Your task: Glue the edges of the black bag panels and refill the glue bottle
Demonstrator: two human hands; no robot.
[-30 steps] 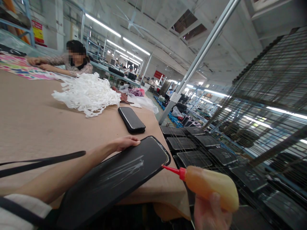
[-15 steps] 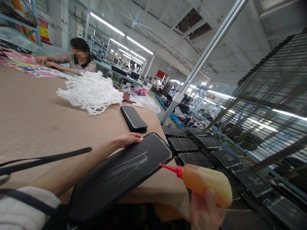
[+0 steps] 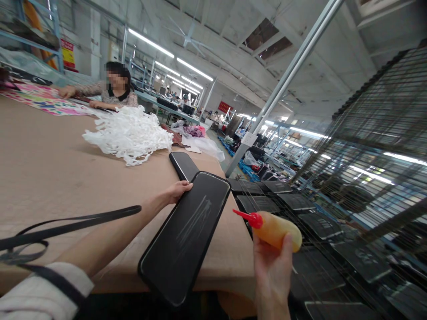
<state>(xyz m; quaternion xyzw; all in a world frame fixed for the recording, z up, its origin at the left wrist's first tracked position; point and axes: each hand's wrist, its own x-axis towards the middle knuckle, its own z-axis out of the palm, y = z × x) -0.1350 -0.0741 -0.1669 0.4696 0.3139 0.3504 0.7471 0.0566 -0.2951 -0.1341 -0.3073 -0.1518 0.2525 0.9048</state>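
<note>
My left hand [image 3: 180, 191] grips the upper left edge of a black rounded rectangular panel [image 3: 176, 253], thumb on top. Pale streaks mark the middle of the panel, and a thin shiny line runs along its rim. It lies slanted, its near end reaching past the table's front edge. In my right hand [image 3: 271, 262] is a squeeze bottle [image 3: 278, 231] of amber liquid with a red nozzle. The nozzle points left, to the right of the panel and apart from it. A second black panel [image 3: 183, 165] lies on the table behind, partly covered by the first.
A pile of white netted strips [image 3: 130, 135] sits on the brown-covered table [image 3: 50, 178]. Across it, a co-worker [image 3: 116, 91] handles colourful printed fabric [image 3: 46, 102]. On the right, a wire rack [image 3: 376, 111] stands beside rows of similar black panels [image 3: 320, 226]. A metal post [image 3: 280, 89] rises behind.
My left hand has turned the panel to a steeper slant, its near end swinging right. The bottle has moved up and left in my right hand, its nozzle now off the panel's edge.
</note>
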